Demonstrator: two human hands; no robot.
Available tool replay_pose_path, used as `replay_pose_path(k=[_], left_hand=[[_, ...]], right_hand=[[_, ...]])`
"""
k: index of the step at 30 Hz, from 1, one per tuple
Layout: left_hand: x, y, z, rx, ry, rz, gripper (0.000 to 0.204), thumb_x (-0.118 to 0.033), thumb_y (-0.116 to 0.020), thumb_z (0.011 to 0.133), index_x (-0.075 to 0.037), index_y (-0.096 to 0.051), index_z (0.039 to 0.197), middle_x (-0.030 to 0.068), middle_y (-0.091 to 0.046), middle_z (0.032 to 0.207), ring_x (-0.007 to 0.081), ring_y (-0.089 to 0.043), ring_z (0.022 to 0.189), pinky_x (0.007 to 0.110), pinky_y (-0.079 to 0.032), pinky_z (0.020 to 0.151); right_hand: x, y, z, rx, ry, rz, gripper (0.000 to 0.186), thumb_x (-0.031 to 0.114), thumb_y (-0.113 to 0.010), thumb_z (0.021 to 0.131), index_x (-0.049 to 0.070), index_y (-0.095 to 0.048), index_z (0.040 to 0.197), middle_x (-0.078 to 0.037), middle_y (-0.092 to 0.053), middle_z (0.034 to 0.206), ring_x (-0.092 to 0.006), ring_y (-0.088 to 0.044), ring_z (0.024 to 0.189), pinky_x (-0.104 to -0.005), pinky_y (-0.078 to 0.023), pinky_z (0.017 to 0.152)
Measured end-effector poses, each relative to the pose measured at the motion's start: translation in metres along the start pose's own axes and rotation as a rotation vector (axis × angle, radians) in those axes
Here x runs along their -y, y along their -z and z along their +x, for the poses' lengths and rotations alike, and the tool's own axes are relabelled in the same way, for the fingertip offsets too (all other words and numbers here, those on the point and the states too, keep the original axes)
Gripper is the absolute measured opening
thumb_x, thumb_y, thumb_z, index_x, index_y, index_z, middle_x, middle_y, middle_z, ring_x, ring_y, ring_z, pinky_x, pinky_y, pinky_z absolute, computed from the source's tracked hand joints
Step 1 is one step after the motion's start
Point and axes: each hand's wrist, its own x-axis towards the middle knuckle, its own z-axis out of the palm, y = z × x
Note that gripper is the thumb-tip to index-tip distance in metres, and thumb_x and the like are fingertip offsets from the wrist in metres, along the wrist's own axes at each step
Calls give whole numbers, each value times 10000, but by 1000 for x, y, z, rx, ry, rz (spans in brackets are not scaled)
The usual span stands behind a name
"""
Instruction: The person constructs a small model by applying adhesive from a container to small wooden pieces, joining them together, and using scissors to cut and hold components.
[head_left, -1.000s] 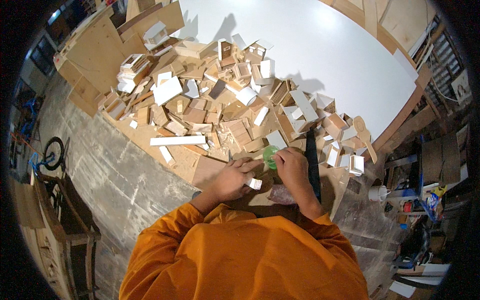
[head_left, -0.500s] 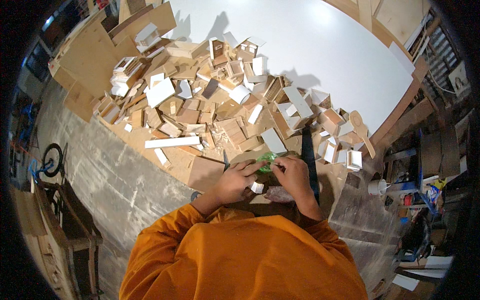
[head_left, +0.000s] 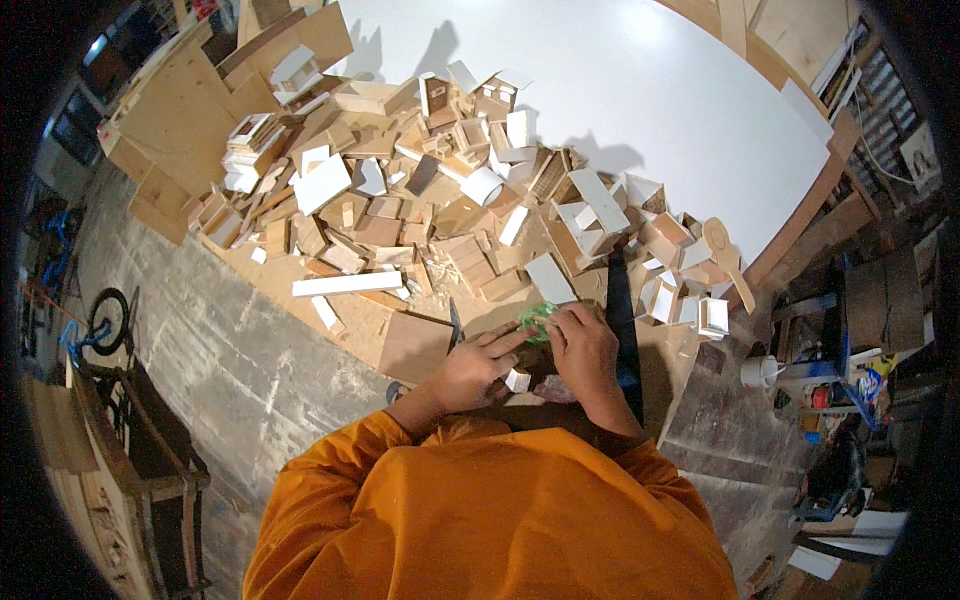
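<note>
My left hand (head_left: pixel 478 370) is closed, palm down, around a small pale block (head_left: pixel 517 380) that shows below its fingers. Its fingertips reach to a crumpled, see-through green plastic piece (head_left: pixel 538 321), whose exact kind I cannot make out. From the other side, my right hand (head_left: pixel 584 345) pinches that green plastic between thumb and fingers. Beneath the hands lies a reddish-brown piece (head_left: pixel 556 388), partly hidden. Just beyond my left hand stands a dark, narrow pointed thing (head_left: pixel 455 322).
A heap of wood offcuts and small white-faced boxes (head_left: pixel 380 225) covers the bench ahead. Behind it spreads a large white board (head_left: pixel 690 110). A dark strip (head_left: pixel 622 330) runs beside my right hand. Farther right lie a paddle-shaped wooden piece (head_left: pixel 728 262) and a white bucket (head_left: pixel 757 372).
Both hands stay close together at the green plastic. My right hand has shifted slightly, and the green plastic looks more bunched. The reddish-brown piece shows less.
</note>
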Motion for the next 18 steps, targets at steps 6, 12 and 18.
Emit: replay_pose_path(k=[6,12,18], left_hand=[[0,-2,0,5,8,-6,352,-115,-728,637,34,-590,924,181,-425,1444,383,-431,1313,436,-462,995],[0,0,0,30,6,-52,358,-101,-725,634,38,-591,935,170,-434,1441,384,-449,1299,426,-457,1008],[-1,-1,1,-6,4,-107,290,-46,-720,612,56,-577,843,171,-433,1443,401,-467,1281,424,-475,994]], right_hand=[[-5,-6,1,1,46,2,96,43,-679,765,27,-656,857,-111,-604,838,-323,-624,791,-407,-510,689],[-13,-24,4,48,110,-48,62,36,-615,721,34,-634,780,-141,-588,819,-351,-605,825,-452,-510,689],[-16,-17,19,172,126,-112,25,61,-637,754,40,-648,746,-139,-572,770,-330,-603,783,-431,-494,669]])
